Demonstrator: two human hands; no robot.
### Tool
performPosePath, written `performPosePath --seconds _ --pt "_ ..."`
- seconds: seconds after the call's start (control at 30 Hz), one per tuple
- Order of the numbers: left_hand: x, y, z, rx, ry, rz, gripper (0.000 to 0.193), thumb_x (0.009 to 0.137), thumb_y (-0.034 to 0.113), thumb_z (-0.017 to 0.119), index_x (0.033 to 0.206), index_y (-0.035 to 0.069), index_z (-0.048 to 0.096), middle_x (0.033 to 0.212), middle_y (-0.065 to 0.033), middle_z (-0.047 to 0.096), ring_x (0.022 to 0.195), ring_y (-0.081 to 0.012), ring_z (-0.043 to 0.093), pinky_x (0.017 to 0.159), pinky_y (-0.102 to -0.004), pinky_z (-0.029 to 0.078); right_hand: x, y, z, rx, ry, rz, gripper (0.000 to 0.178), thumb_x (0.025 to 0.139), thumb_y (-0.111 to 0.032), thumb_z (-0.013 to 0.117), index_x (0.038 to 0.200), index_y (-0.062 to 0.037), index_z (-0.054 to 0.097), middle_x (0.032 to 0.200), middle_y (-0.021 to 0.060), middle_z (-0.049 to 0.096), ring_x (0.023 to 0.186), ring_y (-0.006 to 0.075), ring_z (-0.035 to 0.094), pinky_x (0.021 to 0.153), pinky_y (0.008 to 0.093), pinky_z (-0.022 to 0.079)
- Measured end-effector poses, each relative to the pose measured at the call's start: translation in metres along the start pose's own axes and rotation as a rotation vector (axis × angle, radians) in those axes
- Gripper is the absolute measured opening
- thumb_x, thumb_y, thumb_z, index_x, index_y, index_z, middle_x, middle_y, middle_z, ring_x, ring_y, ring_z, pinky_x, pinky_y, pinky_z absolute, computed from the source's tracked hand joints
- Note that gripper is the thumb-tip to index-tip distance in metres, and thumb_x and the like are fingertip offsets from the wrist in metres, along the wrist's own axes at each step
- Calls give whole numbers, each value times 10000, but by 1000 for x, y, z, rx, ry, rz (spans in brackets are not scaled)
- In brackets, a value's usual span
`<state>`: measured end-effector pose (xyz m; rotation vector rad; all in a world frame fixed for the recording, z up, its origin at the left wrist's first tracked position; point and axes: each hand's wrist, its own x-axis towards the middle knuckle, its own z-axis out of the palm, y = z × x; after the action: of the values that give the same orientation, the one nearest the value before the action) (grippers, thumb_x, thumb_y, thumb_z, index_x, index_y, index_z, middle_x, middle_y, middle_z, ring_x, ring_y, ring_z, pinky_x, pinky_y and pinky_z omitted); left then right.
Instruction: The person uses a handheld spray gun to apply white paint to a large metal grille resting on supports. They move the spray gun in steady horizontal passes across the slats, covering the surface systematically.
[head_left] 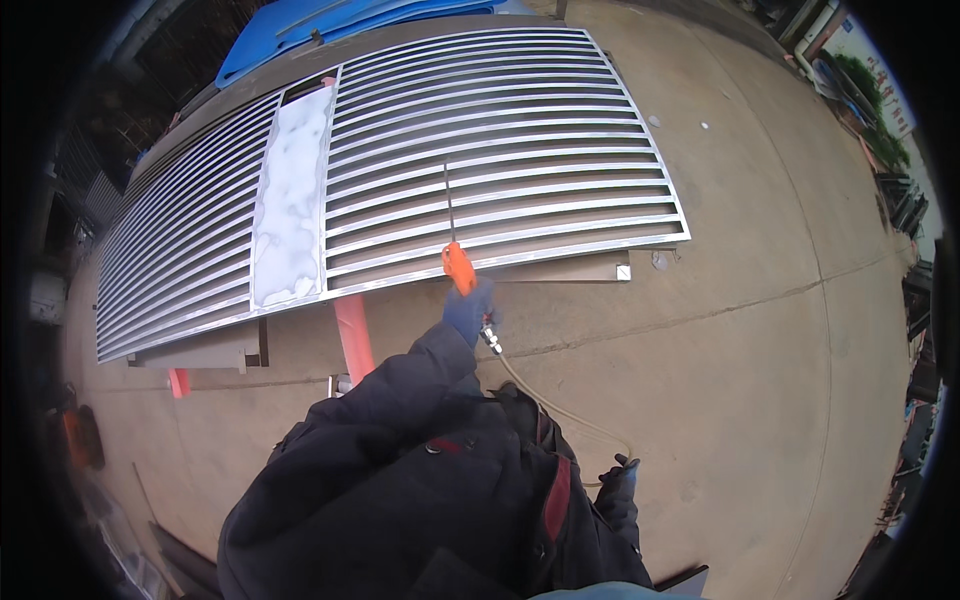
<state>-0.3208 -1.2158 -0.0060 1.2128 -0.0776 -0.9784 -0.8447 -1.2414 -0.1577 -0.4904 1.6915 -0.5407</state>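
My left hand (470, 310), in a dark blue glove, is wrapped round an orange air blow gun (458, 266). The gun's long thin nozzle (449, 200) points away from me, over the near bars of a silver metal grille panel (460, 252). A metal coupling (491, 340) joins the gun's lower end to a pale air hose (560, 408). This hose curves down to my right hand (620, 477), low at my right side, whose gloved fingers are closed on it. Between the grille's slatted sections lies a whitish solid plate (290, 200) with cloudy grey patches.
Beams and boards (570, 268) lie under the grille. A pink strip (353, 335) sticks out from below it towards me. Blue sheeting (300, 35) lies at the far side. Concrete floor (740, 330) spreads to the right, with stacked materials (905, 205) along the far right edge.
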Motion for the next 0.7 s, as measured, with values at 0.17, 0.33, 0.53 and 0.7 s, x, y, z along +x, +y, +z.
performPosePath --seconds 0.17,0.33,0.53,0.7 --pt "19 52 -104 -201 343 -77 142 895 186 635 885 85 536 629 -31 492 511 -197 559 445 -337 445 -27 -28 97 -605 -216 -572 602 1044 -492 251 1074 -32 638 580 29 453 441 154 423 453 294 443" --pt "18 58 -109 2 171 -54 148 891 192 651 898 88 546 628 -23 491 499 -203 558 434 -336 451 4 -87 153 -167 -243 -232 643 1040 -519 240 1047 -45 674 532 21 432 413 181 439 415 316 431" --pt "126 158 -214 -25 393 152 157 877 193 644 849 112 512 610 -7 484 503 -179 558 448 -336 440 -34 -106 254 -680 -492 -484 596 1053 -481 263 1089 -40 662 540 41 495 461 154 487 483 305 455" --pt "228 228 -270 -12 408 125 165 877 206 646 847 94 529 601 -14 493 511 -197 580 456 -340 451 -97 -105 345 -588 -702 -443 633 1039 -527 284 1129 -20 654 600 23 545 509 138 507 522 274 424"
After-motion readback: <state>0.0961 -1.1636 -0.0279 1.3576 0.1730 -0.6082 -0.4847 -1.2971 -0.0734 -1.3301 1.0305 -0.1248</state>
